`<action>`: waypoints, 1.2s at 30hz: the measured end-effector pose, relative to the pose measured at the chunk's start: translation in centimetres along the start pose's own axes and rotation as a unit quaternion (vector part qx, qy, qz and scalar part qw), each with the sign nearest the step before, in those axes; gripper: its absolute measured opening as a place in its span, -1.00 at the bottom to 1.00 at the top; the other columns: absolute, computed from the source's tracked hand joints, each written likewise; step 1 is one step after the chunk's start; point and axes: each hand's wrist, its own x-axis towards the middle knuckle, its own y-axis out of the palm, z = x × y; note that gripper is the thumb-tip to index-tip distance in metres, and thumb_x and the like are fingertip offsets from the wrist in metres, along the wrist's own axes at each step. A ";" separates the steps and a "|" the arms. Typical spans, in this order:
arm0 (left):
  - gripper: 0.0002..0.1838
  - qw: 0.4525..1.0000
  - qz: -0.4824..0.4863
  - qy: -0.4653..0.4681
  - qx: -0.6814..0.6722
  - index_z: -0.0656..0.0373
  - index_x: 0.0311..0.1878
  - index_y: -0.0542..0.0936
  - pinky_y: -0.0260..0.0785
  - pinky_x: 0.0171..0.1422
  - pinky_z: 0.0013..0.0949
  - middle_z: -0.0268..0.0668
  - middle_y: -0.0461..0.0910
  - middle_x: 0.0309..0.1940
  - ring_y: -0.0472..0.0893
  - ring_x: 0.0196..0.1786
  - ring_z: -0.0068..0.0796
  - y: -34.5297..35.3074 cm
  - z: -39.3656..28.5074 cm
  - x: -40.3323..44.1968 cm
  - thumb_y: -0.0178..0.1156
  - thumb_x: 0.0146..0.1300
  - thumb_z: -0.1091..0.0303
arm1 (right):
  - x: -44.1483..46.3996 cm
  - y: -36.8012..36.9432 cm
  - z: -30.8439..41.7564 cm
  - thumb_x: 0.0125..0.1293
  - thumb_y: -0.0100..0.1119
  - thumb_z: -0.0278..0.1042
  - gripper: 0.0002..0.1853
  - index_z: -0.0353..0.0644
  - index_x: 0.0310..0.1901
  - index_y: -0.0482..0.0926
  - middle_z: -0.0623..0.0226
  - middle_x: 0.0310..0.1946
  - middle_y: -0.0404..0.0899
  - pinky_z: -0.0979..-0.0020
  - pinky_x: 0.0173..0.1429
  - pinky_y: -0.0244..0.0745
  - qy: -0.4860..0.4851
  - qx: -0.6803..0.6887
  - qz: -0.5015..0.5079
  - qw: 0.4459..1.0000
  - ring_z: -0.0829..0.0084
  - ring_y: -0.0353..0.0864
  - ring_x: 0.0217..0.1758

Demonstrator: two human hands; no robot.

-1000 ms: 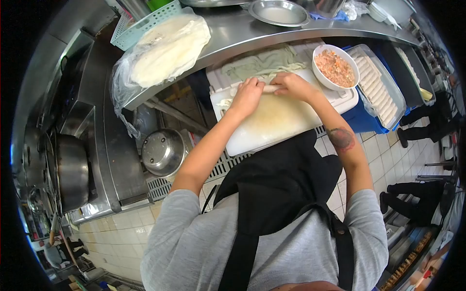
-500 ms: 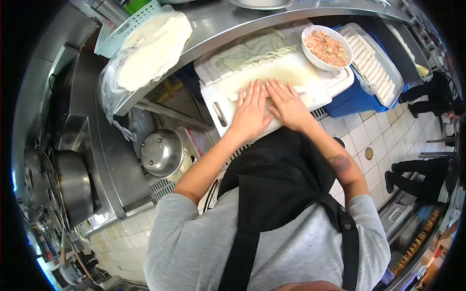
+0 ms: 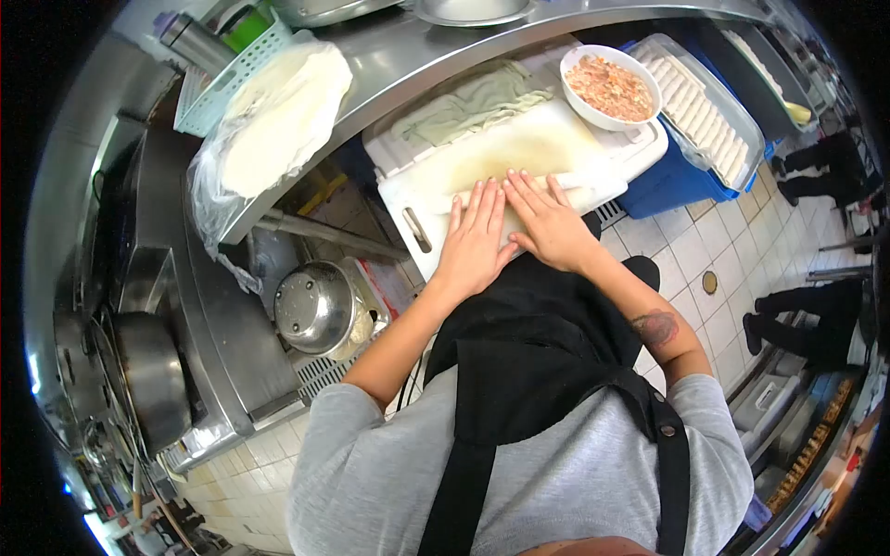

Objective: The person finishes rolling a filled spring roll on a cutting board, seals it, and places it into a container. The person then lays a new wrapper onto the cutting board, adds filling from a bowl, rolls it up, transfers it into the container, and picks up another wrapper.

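My left hand [image 3: 473,243] lies flat, palm down and fingers stretched, on a long thin white roll. My right hand [image 3: 556,230] rests flat beside it on the same roll, its fingers slanting toward the left hand. The pale roll [image 3: 584,180] shows at either side of the hands and looks like a rolled-up wrapper; its middle is hidden under my fingers. Beneath it is a white cutting board [image 3: 400,195] with a handle slot. A white bowl [image 3: 577,104] of orange-flecked chopped filling [image 3: 609,87] stands at the board's far right corner.
A crumpled greenish cloth [image 3: 473,104] lies behind the board. To the right, a clear tray [image 3: 669,48] of white rolls sits on a blue bin [image 3: 663,181]. Pale wrapper sheets [image 3: 287,120] in plastic hang over the steel counter's left edge. Other people's legs [image 3: 811,315] are at far right.
Both hands have slid a little toward my body over the board, still flat on the roll. The whole view has shifted slightly with my head.
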 end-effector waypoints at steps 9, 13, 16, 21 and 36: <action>-0.06 0.998 0.035 -0.033 0.041 0.41 0.51 0.08 -0.31 0.60 0.28 0.10 0.00 0.56 -0.11 0.64 0.01 -1.2 4.8 7.2 0.17 0.14 0.09 | 7.1 1.5 -3.9 0.36 0.06 0.16 -0.17 -0.22 0.49 0.12 0.14 0.54 0.09 -0.19 0.56 -0.07 0.035 -0.053 0.020 0.998 0.15 0.03 0.62; -0.19 0.998 -0.035 -0.025 0.034 0.40 0.44 0.22 -0.21 0.58 0.28 0.10 0.05 0.53 -0.07 0.62 0.06 -1.8 3.0 5.5 0.21 0.15 0.24 | 6.0 1.6 -3.7 0.36 0.05 0.19 -0.19 -0.22 0.46 0.19 0.12 0.51 0.17 -0.22 0.54 -0.03 0.012 -0.038 -0.007 0.999 0.16 0.11 0.59; -0.30 0.987 -0.081 -0.039 -0.132 0.31 0.36 0.35 -0.01 0.57 0.10 0.04 0.16 0.48 0.08 0.56 0.09 -2.5 -1.0 0.6 0.26 0.12 0.34 | 1.8 0.2 -1.3 0.32 0.16 0.06 -0.27 -0.19 0.41 0.28 0.13 0.43 0.30 -0.19 0.50 0.07 -0.001 0.000 -0.018 1.000 0.17 0.25 0.51; -0.57 0.878 0.002 -0.089 -0.469 0.31 0.20 0.52 0.34 0.39 -0.25 -0.12 0.54 0.19 0.56 0.24 -0.18 -2.0 -3.9 -4.1 0.24 0.27 0.43 | 0.0 -2.7 -0.2 0.12 0.39 -0.25 -0.39 -0.06 0.24 0.48 0.22 0.21 0.51 -0.08 0.38 0.26 0.020 0.039 -0.024 0.999 0.22 0.46 0.32; -0.84 0.263 -0.058 -0.301 -0.915 0.09 -0.26 0.49 0.51 0.04 -0.14 -0.33 0.47 -0.52 0.54 -0.35 -0.41 1.7 -4.1 5.1 0.25 0.36 0.29 | -4.7 -9.4 5.5 0.04 0.45 -0.30 -0.64 -0.19 -0.11 0.64 0.03 -0.20 0.66 0.08 -0.05 0.55 0.244 0.127 0.030 0.961 -0.01 0.67 -0.13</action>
